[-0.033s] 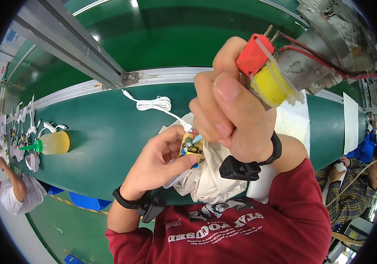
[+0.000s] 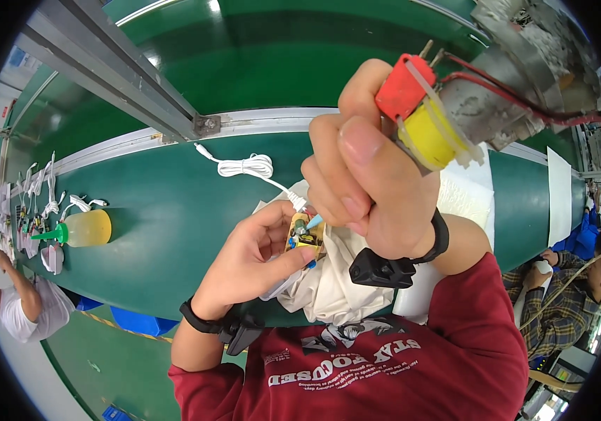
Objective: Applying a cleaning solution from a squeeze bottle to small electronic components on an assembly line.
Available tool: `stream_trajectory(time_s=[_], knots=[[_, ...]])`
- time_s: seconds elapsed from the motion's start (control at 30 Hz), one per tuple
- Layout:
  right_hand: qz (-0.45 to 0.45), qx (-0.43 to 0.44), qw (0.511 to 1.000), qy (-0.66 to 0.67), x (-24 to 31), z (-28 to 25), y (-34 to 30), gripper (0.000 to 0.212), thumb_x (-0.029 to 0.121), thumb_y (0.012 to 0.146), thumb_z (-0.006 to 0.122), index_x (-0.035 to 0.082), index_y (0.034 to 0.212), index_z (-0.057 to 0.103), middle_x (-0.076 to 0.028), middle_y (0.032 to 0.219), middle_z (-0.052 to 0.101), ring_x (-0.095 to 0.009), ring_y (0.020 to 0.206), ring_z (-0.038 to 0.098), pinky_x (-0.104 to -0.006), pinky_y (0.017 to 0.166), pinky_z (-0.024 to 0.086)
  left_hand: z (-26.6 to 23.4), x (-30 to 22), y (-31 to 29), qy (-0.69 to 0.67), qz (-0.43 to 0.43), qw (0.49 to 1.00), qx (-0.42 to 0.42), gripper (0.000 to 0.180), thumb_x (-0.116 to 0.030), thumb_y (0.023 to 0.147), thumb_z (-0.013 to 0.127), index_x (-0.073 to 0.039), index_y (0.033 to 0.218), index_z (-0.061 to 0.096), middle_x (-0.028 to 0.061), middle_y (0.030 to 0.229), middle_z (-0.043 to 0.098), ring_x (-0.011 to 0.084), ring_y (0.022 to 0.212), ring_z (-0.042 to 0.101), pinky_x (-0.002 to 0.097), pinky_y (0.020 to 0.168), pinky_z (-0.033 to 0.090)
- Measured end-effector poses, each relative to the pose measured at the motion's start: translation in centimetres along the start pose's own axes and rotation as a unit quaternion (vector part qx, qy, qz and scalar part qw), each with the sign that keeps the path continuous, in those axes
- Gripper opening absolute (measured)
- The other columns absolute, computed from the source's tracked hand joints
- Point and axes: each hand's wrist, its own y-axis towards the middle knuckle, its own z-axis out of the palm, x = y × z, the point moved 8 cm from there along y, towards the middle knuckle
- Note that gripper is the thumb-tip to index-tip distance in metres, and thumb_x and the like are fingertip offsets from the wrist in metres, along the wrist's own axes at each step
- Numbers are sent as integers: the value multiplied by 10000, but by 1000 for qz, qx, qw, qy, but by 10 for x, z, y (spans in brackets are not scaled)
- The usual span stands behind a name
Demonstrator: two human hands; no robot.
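My left hand (image 2: 251,256) pinches a small circuit board (image 2: 302,235), which carries a green coil and blue parts. A white cable (image 2: 246,166) runs up from the board's far end, bundled on the bench. My right hand (image 2: 385,165) is wrapped round a dispensing tool, a grey metal barrel (image 2: 479,105) with a yellow band (image 2: 430,133) and a red switch block (image 2: 406,88), red and black wires trailing from it. A light-blue tip (image 2: 314,222) shows below my right fingers, at the board; whether it touches is unclear. Beige cloth (image 2: 342,284) lies beneath.
On the green bench (image 2: 167,224), a bottle of yellowish liquid (image 2: 88,228) with a green spout lies on its side. Farther left are several white cables (image 2: 51,203) and boards. A metal post (image 2: 125,70) rises at the back left. People sit at both sides.
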Motion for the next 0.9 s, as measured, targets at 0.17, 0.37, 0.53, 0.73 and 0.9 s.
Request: stream_trajectory(time_s=[0.17,0.37,0.53,0.73,0.9], knots=[[-5,9,1000,5,2,0,2,212,221,923,536,146,868,345,-4,489,382,-64,343,271,-217,332,217,0,1,0,2,1,1000,0,281,18,843,623,3,1096,501,19,1012,588,66,924,555,227,787,462],[-10,5,1000,8,1,-3,3,204,215,924,532,142,873,349,-2,490,380,-63,340,262,-217,331,216,1,1,0,5,1,1000,6,277,16,842,626,-2,1090,503,14,998,592,63,918,555,224,785,457],[-35,23,999,-17,6,-1,5,185,236,935,509,102,1002,401,0,490,375,-64,341,278,-216,334,221,-1,3,0,18,9,1000,9,287,16,843,626,-4,1099,499,17,1006,593,63,922,556,227,778,459],[-27,-2,999,-17,22,-1,7,307,276,953,473,61,1160,403,2,494,366,-68,344,297,-217,336,230,-2,-4,-3,36,-16,999,-22,393,25,843,609,0,1208,466,32,1045,569,66,910,543,236,771,458],[-7,10,1000,16,33,-5,5,304,290,964,453,67,1165,405,0,502,355,-70,346,296,-224,336,237,-16,-46,4,110,42,992,-44,465,11,852,576,-7,1293,430,31,1077,551,88,909,542,250,757,464]])
